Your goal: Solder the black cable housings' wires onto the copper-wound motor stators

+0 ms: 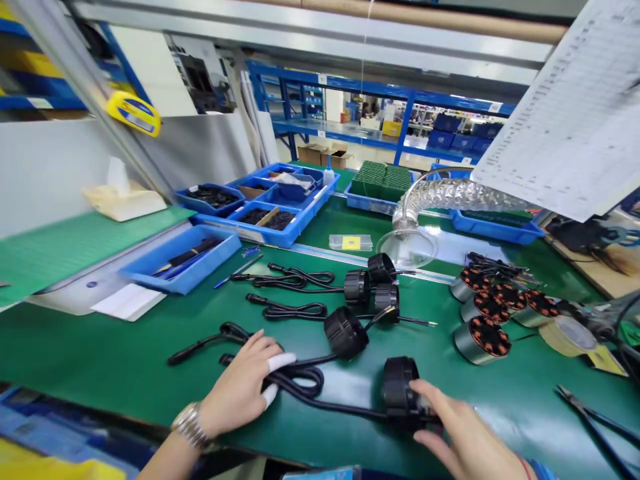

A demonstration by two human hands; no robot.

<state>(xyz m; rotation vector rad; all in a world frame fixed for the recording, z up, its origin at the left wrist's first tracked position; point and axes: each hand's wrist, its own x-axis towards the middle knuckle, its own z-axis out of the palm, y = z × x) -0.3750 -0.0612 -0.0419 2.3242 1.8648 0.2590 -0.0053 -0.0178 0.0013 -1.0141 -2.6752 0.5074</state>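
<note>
My right hand (465, 427) holds the nearest cap (399, 390), likely rigid, best by its sides; left hand (245, 385) pinches pliable-looking cable (345, 407).

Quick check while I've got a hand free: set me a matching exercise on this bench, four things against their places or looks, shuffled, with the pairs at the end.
Things:
1. Left hand
2. Right hand
3. Pliers
4. Silver cylinders

Places or looks:
A. Orange-brown windings showing on top
B. Fingers at the nearest black cap
C. Lying over a looped black cable
D. Lying on the green bench, at the far right of the picture

Right pairs: 1-C; 2-B; 3-D; 4-A
</note>
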